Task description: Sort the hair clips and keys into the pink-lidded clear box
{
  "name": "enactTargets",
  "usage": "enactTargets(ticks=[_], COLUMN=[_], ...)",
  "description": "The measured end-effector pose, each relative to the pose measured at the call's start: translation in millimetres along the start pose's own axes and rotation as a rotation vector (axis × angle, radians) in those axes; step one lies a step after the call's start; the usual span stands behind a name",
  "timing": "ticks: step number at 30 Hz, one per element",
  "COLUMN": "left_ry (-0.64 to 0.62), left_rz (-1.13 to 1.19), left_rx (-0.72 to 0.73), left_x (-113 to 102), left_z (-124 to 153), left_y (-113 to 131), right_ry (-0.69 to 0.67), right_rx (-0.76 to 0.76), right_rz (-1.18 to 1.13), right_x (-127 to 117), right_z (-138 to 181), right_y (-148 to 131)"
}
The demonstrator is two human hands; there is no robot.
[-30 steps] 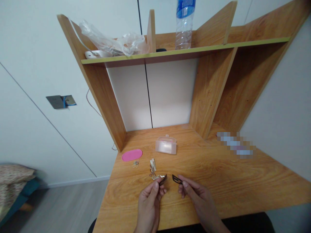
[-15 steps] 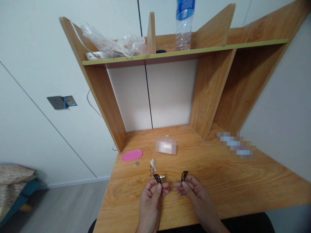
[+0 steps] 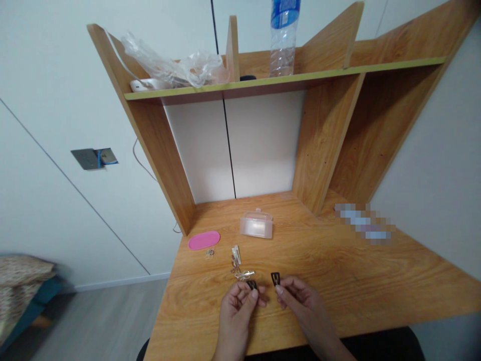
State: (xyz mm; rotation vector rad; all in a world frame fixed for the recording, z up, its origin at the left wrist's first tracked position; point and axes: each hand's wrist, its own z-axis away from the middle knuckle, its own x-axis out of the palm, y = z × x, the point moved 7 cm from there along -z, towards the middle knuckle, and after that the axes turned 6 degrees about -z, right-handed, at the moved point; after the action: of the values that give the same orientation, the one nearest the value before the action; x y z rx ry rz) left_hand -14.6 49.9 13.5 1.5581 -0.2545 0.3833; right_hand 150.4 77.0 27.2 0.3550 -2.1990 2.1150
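Note:
My left hand (image 3: 240, 304) pinches a black snap hair clip (image 3: 252, 285) between thumb and fingers, low over the desk. A second black snap hair clip (image 3: 275, 279) is pinched in my right hand (image 3: 299, 299), a short way to the right; the two clips stay apart. Just beyond my left hand lie several metallic hair clips (image 3: 245, 275), with a pair of pale, long clips (image 3: 236, 254) behind them. Small rings or bands (image 3: 210, 253), too small to make out, sit farther left beside a pink oval tray (image 3: 204, 240).
A clear plastic box (image 3: 256, 226) stands at the back of the wooden desk (image 3: 361, 286). Above it runs a shelf (image 3: 259, 85) holding a plastic bag (image 3: 176, 67) and a bottle (image 3: 283, 45). A blurred-out item (image 3: 363, 223) lies at the right.
Both clips have tilted and dropped slightly. My right hand's clip has shifted left and turned its face toward me; my left hand has moved a little right.

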Motion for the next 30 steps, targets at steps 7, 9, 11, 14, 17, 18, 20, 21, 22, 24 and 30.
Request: enactTargets(ticks=[7, 9, 11, 14, 17, 18, 20, 21, 22, 24, 30], left_ry=[-0.02, -0.021, -0.011, 0.002, 0.005, 0.003, -0.005, -0.01, -0.012, -0.012, -0.012], left_rz=[0.009, 0.018, 0.019, 0.02, 0.027, 0.03, 0.035, 0.039, 0.043, 0.051, 0.048], left_rx=[0.006, 0.006, 0.008, 0.006, 0.008, 0.009, 0.013, 0.015, 0.017, 0.017, 0.017], left_x=[3.4, 3.0, 2.0, 1.0, -0.3, -0.9, -1.7, -2.0, -2.3, -2.6, -1.3], left_z=[1.1, 0.7, 0.2, 0.0, -0.3, -0.6, -1.2, -1.5, -1.7, -2.0, -1.7], left_y=[0.6, -0.4, -0.8, -1.4, -2.9, -3.8, -5.7, -6.6, -7.3, -8.3, -6.8], right_ry=[0.004, 0.0, -0.011, -0.019, -0.02, -0.022, -0.026, -0.027, -0.029, -0.03, -0.036], right_rx=[0.034, 0.038, 0.041, 0.039, 0.034, 0.032, 0.029, 0.029, 0.029, 0.03, 0.025], right_rz=[-0.016, -0.023, -0.028, -0.036, -0.041, -0.042, -0.044, -0.045, -0.046, -0.046, -0.043], right_x=[-0.3, 0.1, 0.4, -0.2, -1.0, -1.0, -0.8, -0.6, -0.4, -0.3, -0.7], right_z=[2.0, 2.3, 2.2, 1.5, 0.9, 0.8, 1.2, 1.5, 1.9, 2.8, 2.3], right_y=[6.9, 7.4, 8.5, 11.0, 13.1, 13.4, 13.2, 12.8, 12.3, 11.1, 10.6])
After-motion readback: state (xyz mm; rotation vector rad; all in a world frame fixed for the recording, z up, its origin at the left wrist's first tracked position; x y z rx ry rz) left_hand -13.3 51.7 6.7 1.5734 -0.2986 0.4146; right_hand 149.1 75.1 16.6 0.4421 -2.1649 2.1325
